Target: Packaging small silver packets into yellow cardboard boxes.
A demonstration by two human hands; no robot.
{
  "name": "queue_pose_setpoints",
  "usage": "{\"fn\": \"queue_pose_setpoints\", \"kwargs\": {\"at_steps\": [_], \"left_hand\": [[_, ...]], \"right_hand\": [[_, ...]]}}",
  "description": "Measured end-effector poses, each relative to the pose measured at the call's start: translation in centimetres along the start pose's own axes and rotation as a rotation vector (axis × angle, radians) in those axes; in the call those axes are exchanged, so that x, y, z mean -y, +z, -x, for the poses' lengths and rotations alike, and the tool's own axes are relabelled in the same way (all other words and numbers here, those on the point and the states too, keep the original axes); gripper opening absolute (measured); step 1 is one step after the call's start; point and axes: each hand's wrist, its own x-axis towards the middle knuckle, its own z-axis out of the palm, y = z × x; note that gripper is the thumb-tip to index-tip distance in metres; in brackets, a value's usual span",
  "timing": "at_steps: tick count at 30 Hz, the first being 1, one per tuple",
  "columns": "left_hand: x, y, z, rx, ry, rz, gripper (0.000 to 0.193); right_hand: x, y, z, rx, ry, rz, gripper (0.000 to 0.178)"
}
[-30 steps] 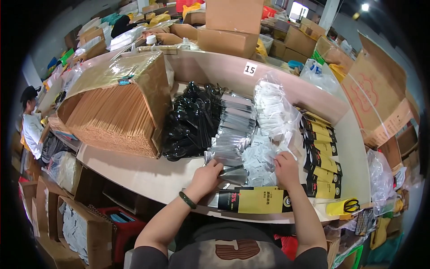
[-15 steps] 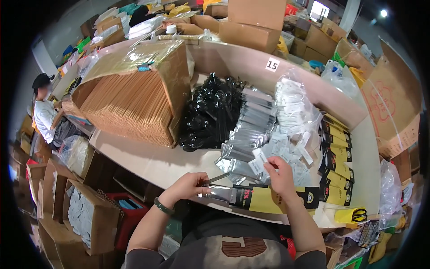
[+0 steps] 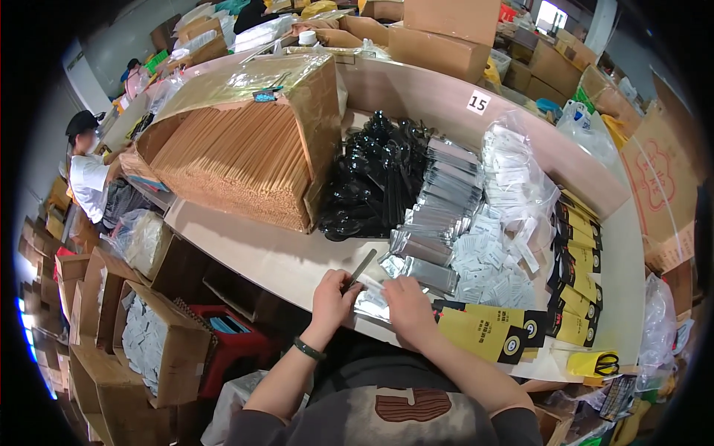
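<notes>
My left hand is closed, pinching a thin dark flat strip that sticks up past the fingers. Just beside it, my right hand bends its fingers down over a shiny silver packet at the table's near edge, both hands nearly meeting there. Part of the packet, and any small white sachet under the fingers, is hidden. Right of that hand lie yellow-and-black flat packages, overlapping. Beyond the hands are a row of silver packets and a heap of small white sachets.
A big carton of brown sticks or folded edges stands at the left, next to black plastic spoons. More yellow packages are stacked at the right, near black-handled scissors. A co-worker is at far left.
My right hand has moved left and down to the silver packet; the white sachet it held no longer shows clearly. The strip in my left hand now points more upward. The view has shifted.
</notes>
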Motion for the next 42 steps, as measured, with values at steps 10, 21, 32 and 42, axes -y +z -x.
{"fn": "queue_pose_setpoints", "kwargs": {"at_steps": [10, 21, 32, 42], "left_hand": [[-0.8, -2.9, 0.9, -0.083, 0.018, 0.033, 0.029], [-1.0, 0.3, 0.8, 0.016, 0.059, -0.052, 0.032], [-0.9, -3.5, -1.0, -0.028, 0.126, 0.001, 0.010], [-1.5, 0.0, -2.0, 0.379, 0.715, -0.062, 0.019]], "right_hand": [[-2.1, -0.7, -0.4, -0.142, -0.219, -0.007, 0.013], [-1.5, -1.1, -0.4, -0.157, 0.079, -0.360, 0.011], [-1.2, -1.9, -1.4, 0.109, -0.274, 0.038, 0.023], [-1.2, -4.3, 4.7, 0.242, -0.504, 0.450, 0.044]]}}
